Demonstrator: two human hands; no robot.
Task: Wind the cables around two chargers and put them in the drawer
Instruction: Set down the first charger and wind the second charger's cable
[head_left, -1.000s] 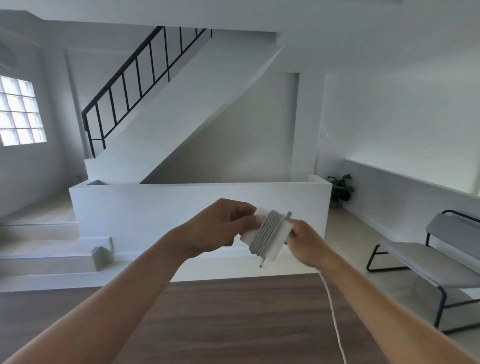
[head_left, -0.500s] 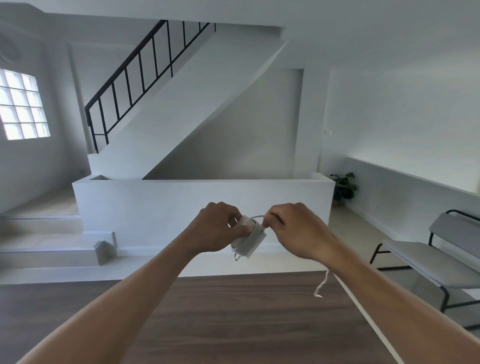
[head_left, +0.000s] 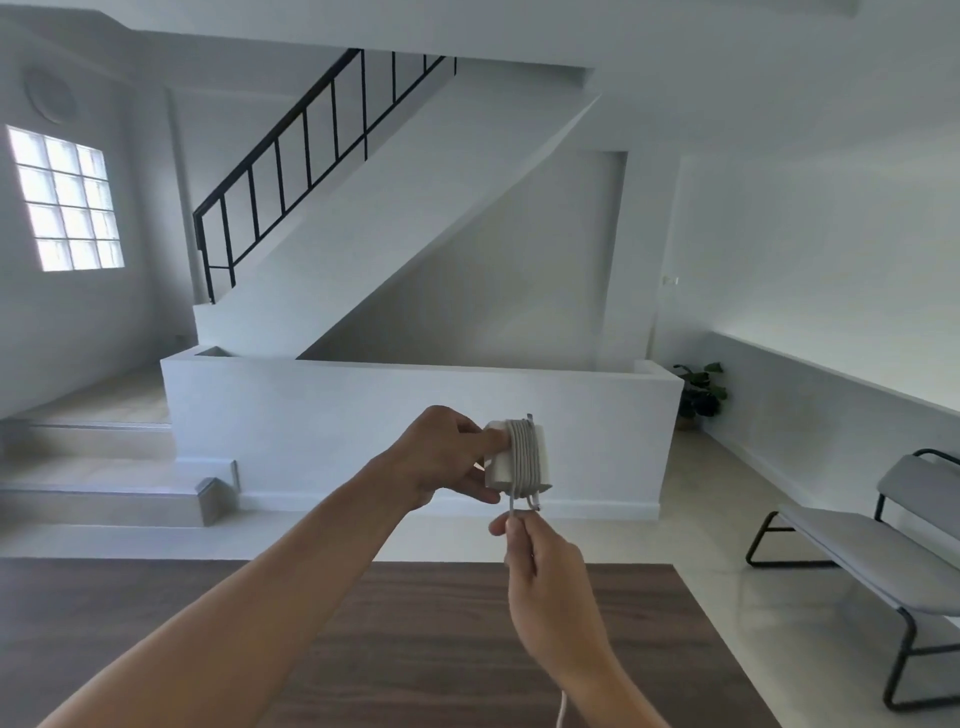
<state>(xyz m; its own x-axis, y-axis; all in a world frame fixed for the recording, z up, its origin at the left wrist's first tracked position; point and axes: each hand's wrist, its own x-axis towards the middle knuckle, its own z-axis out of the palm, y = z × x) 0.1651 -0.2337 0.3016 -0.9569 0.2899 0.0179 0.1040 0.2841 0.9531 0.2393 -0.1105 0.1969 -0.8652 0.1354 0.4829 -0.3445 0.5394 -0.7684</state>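
One charger (head_left: 497, 470), frame centre, above the table (head_left: 415, 623): gripped by our left hand (head_left: 447, 457), several cable (head_left: 522, 452) turns round it. Our right hand (head_left: 540, 566), just below, pinches the free strand; a tail hangs lower. We judge winding nearly done; second charger and drawer unseen, both steps left.

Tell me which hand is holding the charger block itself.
The left hand grips the white charger; the right hand, lower down, only pinches the cable coming off its coils.

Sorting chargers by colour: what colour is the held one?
White charger, grey cable; head view.
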